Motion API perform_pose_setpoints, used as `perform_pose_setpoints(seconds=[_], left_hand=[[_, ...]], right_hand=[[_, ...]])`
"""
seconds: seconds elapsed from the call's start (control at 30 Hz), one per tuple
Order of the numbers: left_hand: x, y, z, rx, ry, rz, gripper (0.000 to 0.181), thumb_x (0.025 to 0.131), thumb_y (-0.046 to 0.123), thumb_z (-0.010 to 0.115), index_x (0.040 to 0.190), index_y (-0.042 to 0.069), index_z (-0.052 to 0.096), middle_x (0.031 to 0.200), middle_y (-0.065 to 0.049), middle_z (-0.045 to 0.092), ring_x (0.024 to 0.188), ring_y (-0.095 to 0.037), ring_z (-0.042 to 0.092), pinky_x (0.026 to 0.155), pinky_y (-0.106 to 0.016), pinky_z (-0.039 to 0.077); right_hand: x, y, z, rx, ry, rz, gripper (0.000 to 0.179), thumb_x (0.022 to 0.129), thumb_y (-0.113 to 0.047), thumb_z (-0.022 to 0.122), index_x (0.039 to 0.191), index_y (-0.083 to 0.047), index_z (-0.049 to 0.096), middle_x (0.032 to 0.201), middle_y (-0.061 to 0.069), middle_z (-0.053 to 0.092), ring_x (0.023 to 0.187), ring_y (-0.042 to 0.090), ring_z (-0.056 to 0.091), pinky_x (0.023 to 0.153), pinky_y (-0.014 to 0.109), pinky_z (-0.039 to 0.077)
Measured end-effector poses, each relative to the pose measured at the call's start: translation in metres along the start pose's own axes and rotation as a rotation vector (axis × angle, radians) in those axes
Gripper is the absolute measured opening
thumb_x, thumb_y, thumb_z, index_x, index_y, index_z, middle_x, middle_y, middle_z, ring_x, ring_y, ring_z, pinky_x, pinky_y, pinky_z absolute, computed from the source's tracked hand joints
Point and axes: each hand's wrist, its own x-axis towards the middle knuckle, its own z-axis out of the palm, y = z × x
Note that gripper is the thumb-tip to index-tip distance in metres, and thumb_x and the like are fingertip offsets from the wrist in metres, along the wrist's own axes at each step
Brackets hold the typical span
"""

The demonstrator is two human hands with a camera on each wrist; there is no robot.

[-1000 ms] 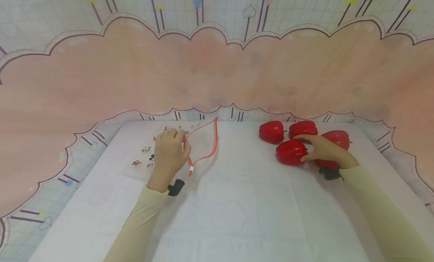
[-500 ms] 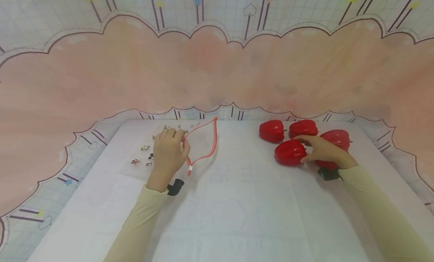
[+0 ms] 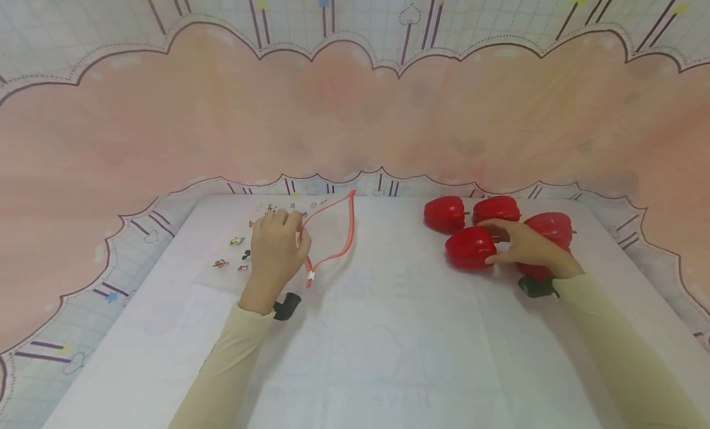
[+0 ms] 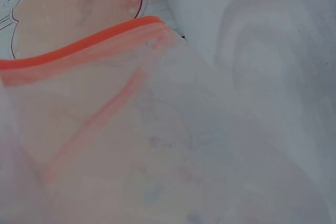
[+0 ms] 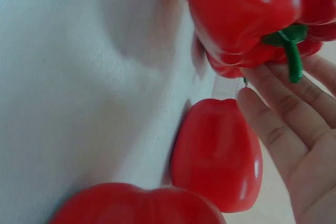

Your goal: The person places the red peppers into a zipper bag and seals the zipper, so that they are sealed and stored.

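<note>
A clear zip bag (image 3: 350,232) with an orange zip edge and small cartoon prints lies left of centre, its mouth spread apart. My left hand (image 3: 274,244) holds the bag by its near zip edge, fingers bent over it. In the left wrist view the cloudy film of the bag (image 4: 157,145) fills most of the picture. At the right, my right hand (image 3: 524,247) grips the front red bell pepper (image 3: 468,249) at its stem end, thumb on the near side and fingers on the far side. Its green stem (image 5: 293,59) points towards the palm in the right wrist view.
Two more red bell peppers stand behind, one at the left (image 3: 444,214) and one in the middle (image 3: 495,208). Another pepper (image 3: 549,228) lies beyond the right wrist, and one (image 3: 535,271) is partly hidden under it. A patterned curtain (image 3: 355,121) rises behind the white table (image 3: 366,355).
The front bell pepper has shifted slightly left with my right hand, away from the peppers at the right. My left hand and the bag have hardly moved.
</note>
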Motion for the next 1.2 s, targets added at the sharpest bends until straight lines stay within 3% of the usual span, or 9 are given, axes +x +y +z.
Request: perform_pose_setpoints(seconds=[0.2,0.43,0.77,1.2], left_hand=[[0.000,0.002,-0.001,0.000,-0.009,-0.001,0.006,0.080,0.007,0.060,0.079,0.003,0.056,0.077,-0.015,0.059,0.076,-0.032,0.052,0.075,-0.045,0.045],[-0.001,0.003,0.000,0.008,0.000,0.014,0.007,0.079,0.008,0.061,0.078,0.004,0.056,0.076,-0.014,0.058,0.074,-0.032,0.052,0.073,-0.044,0.045],[-0.002,0.004,0.000,0.013,0.001,0.008,0.007,0.080,0.008,0.061,0.078,0.004,0.056,0.076,-0.013,0.058,0.075,-0.032,0.053,0.076,-0.045,0.045],[-0.002,0.003,0.001,0.016,-0.001,0.009,0.006,0.080,0.008,0.061,0.079,0.004,0.056,0.077,-0.013,0.058,0.076,-0.032,0.053,0.078,-0.045,0.045]], right_hand=[[0.002,-0.006,0.004,-0.031,0.075,0.008,0.096,0.064,-0.035,0.084,0.143,-0.012,0.033,0.140,0.016,0.043,0.127,0.039,0.038,0.084,0.052,0.052],[0.012,-0.018,0.012,0.004,0.124,-0.054,0.094,0.066,-0.034,0.083,0.143,-0.012,0.035,0.140,0.016,0.045,0.127,0.038,0.041,0.084,0.049,0.053],[0.033,-0.043,0.029,0.066,0.124,-0.164,0.089,0.067,-0.030,0.083,0.142,-0.012,0.038,0.139,0.014,0.048,0.125,0.035,0.047,0.092,0.050,0.049],[0.066,-0.082,0.053,0.149,0.106,-0.207,0.086,0.066,-0.027,0.084,0.140,-0.014,0.041,0.138,0.009,0.049,0.126,0.031,0.049,0.096,0.048,0.046]])
